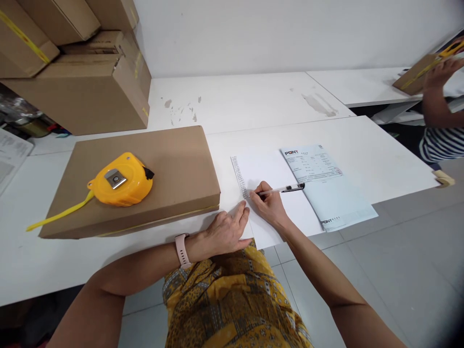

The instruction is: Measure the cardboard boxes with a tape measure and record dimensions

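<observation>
My right hand (pixel 268 205) is closed round a pen (pixel 279 189), its tip down at the left side of a white sheet of paper (pixel 268 169). Small handwriting runs in a column along that sheet's left edge. My left hand (pixel 230 227) lies with fingers stretched out at the sheet's lower left edge, holding nothing. Right of the sheet is a light blue printed form (pixel 326 186), touching or overlapping it. To the left, a yellow tape measure (pixel 121 180) rests on a flat cardboard box (pixel 177 164), a strip of its yellow tape pulled out.
Several cardboard boxes (pixel 90 92) are stacked at the back left against the wall. Printed paper (pixel 12 157) lies at the far left. At the right, another person's hand (pixel 440 75) is at a smaller box (pixel 416 75). The white table (pixel 384 164) ends near my body.
</observation>
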`<state>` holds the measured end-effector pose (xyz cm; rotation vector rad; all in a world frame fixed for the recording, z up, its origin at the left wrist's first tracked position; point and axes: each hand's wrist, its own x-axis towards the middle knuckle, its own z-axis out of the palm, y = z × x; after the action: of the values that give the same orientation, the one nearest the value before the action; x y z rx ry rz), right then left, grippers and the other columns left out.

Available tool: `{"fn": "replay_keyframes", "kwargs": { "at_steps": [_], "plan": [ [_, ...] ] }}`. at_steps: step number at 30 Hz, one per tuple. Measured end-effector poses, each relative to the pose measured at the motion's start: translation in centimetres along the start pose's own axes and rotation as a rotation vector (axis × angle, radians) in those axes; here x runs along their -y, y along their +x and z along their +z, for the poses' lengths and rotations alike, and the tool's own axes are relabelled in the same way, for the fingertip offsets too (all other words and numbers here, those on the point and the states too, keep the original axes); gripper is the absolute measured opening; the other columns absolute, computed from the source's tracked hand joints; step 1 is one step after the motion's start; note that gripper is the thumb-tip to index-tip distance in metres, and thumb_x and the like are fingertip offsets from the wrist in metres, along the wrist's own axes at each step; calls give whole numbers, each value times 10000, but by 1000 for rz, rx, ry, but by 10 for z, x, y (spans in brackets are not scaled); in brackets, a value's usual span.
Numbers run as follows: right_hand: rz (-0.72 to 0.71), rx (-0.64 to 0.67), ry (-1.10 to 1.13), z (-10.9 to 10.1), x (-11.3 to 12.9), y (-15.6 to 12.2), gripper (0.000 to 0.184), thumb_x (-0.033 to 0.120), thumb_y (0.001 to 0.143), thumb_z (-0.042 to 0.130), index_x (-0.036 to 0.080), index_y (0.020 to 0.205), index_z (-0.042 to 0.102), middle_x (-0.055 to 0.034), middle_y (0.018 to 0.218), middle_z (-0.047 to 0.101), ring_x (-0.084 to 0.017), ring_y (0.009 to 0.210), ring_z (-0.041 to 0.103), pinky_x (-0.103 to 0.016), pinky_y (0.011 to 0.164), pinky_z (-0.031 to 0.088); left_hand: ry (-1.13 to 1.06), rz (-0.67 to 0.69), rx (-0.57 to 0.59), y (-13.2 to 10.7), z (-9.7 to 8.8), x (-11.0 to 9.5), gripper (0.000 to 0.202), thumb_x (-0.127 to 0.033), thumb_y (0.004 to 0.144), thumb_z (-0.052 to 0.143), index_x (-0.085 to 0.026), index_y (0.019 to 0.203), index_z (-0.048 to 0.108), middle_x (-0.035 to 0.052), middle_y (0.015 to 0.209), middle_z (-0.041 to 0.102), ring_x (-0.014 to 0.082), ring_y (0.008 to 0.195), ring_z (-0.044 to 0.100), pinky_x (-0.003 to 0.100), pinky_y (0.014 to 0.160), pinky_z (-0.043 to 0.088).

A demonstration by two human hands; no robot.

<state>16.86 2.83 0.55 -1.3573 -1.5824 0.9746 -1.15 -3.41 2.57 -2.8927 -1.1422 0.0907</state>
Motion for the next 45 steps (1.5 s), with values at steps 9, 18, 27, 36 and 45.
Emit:
{"fn": "replay_keyframes", "kwargs": {
  "at_steps": [9,18,27,36,45],
  "plan": [
    [5,4,-14,0,3,0,255,347,822,632,238,682,448,64,558,393,-112,528,351,-277,520,282,1,-9,20,0,-3,0,828,-628,972,497,27,1477,458,304,1553,425,346,1302,583,383,840,578],
    [-1,1,-14,1,1,0,246,326,821,627,235,678,448,65,572,401,-109,532,353,-280,524,281,9,-3,10,0,-2,-1,834,-629,966,510,34,1470,464,308,1542,441,347,1267,606,384,822,572],
    [4,-2,-11,0,0,1,246,333,826,623,236,681,451,63,571,400,-111,537,358,-277,524,290,18,3,-6,-1,0,0,838,-632,973,487,43,1469,461,310,1543,438,342,1300,582,378,815,571],
    [7,4,-3,0,2,1,251,333,811,633,239,674,445,63,564,398,-110,528,345,-276,513,278,-2,0,-21,0,2,0,821,-625,974,485,31,1466,465,309,1537,449,350,1298,582,383,814,575],
    [3,-13,-29,0,3,1,244,327,809,626,237,670,447,61,569,403,-111,535,353,-275,518,290,-9,-4,-4,-1,-1,0,813,-612,975,501,30,1472,461,314,1547,426,345,1311,582,377,833,582]
  ]
}}
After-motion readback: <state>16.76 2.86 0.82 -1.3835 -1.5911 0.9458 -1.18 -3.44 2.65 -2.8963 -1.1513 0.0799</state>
